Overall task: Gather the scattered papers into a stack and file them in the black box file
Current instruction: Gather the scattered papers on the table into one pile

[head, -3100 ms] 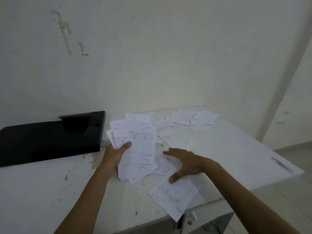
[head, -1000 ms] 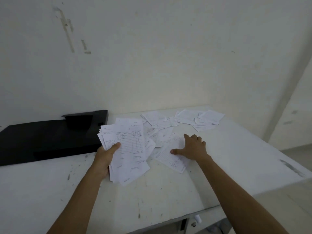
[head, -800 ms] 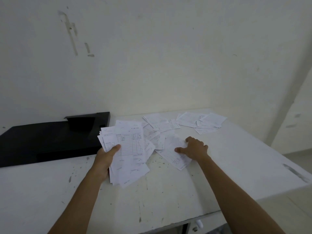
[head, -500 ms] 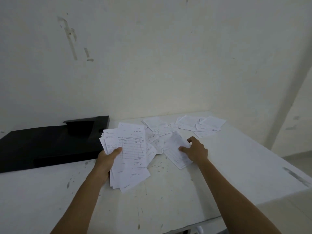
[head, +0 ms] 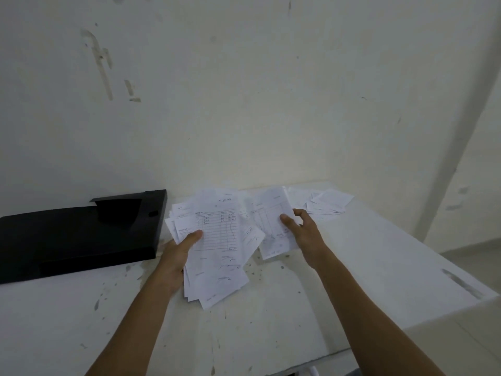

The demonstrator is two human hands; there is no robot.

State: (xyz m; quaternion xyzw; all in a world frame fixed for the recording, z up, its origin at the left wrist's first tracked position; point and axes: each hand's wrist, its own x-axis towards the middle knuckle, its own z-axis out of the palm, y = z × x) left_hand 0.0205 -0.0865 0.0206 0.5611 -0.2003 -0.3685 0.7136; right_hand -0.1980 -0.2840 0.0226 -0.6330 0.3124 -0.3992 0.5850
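Observation:
My left hand (head: 177,249) grips a loose, fanned stack of white printed papers (head: 217,240), held above the white table, thumb on the top sheet. My right hand (head: 302,229) holds a single printed sheet (head: 272,221) lifted off the table, just right of the stack. More scattered papers (head: 324,203) lie at the table's far right corner near the wall. The black box file (head: 78,232) lies flat and open on the table's left side, close to my left hand.
The white table (head: 271,308) is stained and scuffed; its right edge runs diagonally toward the lower right, with floor beyond. A pale wall (head: 244,104) stands directly behind the table.
My right hand pressed on a sheet on the table, pinched it and lifted it toward the stack. My left hand kept hold of the stack, nearly still.

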